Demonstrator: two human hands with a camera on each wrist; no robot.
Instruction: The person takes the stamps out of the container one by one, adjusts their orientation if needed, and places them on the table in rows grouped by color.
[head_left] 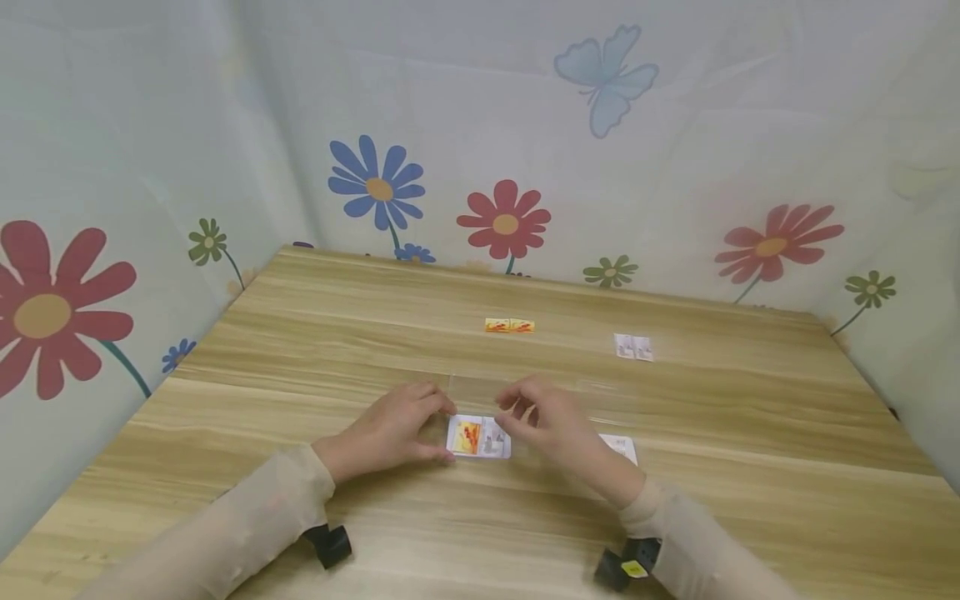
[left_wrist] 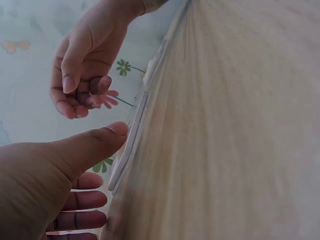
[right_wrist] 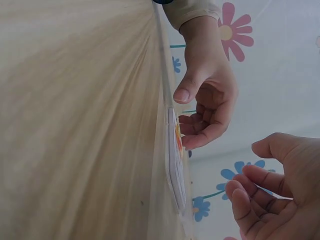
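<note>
A white card (head_left: 468, 452) lies on the tabletop, with an orange-yellow picture and a grey one side by side on it. My left hand (head_left: 390, 429) holds its left end, thumb at the near edge and index finger at the far edge. In the right wrist view, the card (right_wrist: 171, 155) shows edge-on, slightly thick. Just over the right end hovers my right hand (head_left: 555, 429), its fingers loosely bent with nothing between them. That hand partly overlaps the grey picture in the head view.
Behind the hands lie two orange-yellow picture pieces (head_left: 510, 326) side by side, and farther right two pale grey ones (head_left: 633, 347). Another white printed card (head_left: 621, 447) is partly hidden by the right forearm. Clear plastic (head_left: 476, 386) lies beyond the card. A flowered curtain (head_left: 450, 92) borders the wooden table (head_left: 337, 317).
</note>
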